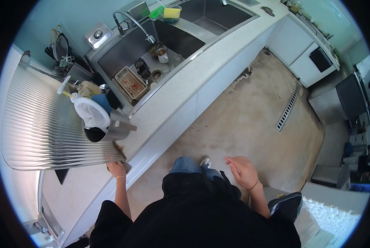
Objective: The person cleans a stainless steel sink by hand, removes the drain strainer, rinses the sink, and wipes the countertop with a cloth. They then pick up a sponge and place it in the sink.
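Note:
My left hand (116, 169) is at the counter's edge, beside the lower end of a ribbed glass partition (57, 130). Its fingers are on a greyish item (127, 167), mostly hidden, that I cannot identify. Over the floor on the right hangs my right hand (242, 172), fingers loosely curled, with no object visible in it. A metal bin (118, 132) with a white pump bottle (91, 113) stands by the partition. Beyond it, the left sink basin (172, 34) contains a dirty rectangular tray (130, 83), a small metal pitcher (162, 57) and several cups.
A curved faucet (133, 20) rises behind the sink. A yellow sponge (172, 13) rests on a container between the basins. White cabinets (185, 111) run below the long counter (172, 90). A drain grate (288, 108) lies in the floor, and a grey bin (329, 176) stands right.

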Demonstrator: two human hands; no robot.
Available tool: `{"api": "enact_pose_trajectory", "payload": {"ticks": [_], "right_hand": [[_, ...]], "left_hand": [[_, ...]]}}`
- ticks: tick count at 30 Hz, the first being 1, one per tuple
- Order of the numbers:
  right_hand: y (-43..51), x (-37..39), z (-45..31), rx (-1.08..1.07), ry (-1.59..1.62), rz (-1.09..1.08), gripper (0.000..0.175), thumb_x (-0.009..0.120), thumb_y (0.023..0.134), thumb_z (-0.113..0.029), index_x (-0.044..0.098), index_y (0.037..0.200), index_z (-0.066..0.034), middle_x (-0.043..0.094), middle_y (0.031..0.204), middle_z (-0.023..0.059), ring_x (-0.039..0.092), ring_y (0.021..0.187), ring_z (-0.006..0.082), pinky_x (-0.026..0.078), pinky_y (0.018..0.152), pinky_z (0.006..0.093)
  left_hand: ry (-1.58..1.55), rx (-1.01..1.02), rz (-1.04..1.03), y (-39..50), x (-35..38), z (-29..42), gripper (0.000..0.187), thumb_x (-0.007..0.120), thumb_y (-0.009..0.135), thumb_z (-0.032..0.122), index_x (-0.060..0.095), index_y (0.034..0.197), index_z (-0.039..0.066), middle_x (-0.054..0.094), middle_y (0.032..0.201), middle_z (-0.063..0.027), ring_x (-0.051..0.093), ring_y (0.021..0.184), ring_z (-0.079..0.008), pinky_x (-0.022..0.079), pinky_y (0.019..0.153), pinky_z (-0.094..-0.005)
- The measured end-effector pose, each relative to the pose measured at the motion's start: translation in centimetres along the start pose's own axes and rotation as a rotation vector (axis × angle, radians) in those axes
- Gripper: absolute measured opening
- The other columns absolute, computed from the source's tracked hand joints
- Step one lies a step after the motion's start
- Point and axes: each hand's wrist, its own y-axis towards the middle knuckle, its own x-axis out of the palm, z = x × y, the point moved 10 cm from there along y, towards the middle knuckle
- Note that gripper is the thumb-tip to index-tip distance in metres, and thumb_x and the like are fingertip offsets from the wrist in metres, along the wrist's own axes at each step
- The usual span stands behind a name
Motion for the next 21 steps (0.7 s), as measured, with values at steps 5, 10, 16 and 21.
{"api": "enact_pose_trajectory", "payload": {"ticks": [5, 10, 16, 21], "right_hand": [[3.3, -2.6, 5.0, -0.019, -0.011, -0.061, 0.024, 0.054, 0.082, -0.002, 0.063, 0.104, -0.0055, 0.066, 0.083, 0.0079, 0.063, 0.076, 0.0257, 0.048, 0.071, 0.0352], [9.3, -2.7, 7.7, -0.116, 0.071, -0.119, 0.021, 0.057, 0.083, -0.008, 0.065, 0.103, -0.0068, 0.065, 0.081, 0.0082, 0.061, 0.076, 0.0256, 0.047, 0.07, 0.0355], [17.9, -5.3, 10.8, -0.172, 0.026, -0.212, 0.022, 0.057, 0.084, -0.009, 0.063, 0.105, -0.0067, 0.065, 0.087, 0.0071, 0.061, 0.081, 0.0242, 0.047, 0.073, 0.0341], [24.9, -10.7, 14.5, -0.191, -0.002, -0.122, 0.041, 0.067, 0.079, -0.019, 0.057, 0.117, -0.007, 0.061, 0.107, 0.0128, 0.059, 0.093, 0.0283, 0.046, 0.079, 0.035]], "left_hand": [[-0.12, -0.053, 0.057, -4.0, -2.2, 3.2, 0.035, 0.048, 0.081, 0.006, 0.054, 0.114, -0.005, 0.052, 0.12, -0.0243, 0.047, 0.113, -0.0388, 0.037, 0.096, -0.0447], [-0.837, -0.505, 0.054, -10.3, 0.7, -0.2, 0.031, 0.04, 0.085, 0.006, 0.055, 0.109, -0.007, 0.06, 0.099, -0.0153, 0.058, 0.09, -0.0226, 0.045, 0.084, -0.0369], [-1.259, -0.444, -0.011, -5.1, 3.4, 25.8, 0.032, 0.043, 0.081, 0.016, 0.059, 0.097, -0.006, 0.062, 0.092, -0.0077, 0.057, 0.082, -0.0162, 0.046, 0.075, -0.0293], [-1.134, 0.518, -0.186, 7.5, 1.7, 51.6, 0.024, 0.051, 0.068, 0.018, 0.059, 0.076, -0.002, 0.058, 0.071, -0.0167, 0.057, 0.065, -0.026, 0.046, 0.06, -0.0334]]}}
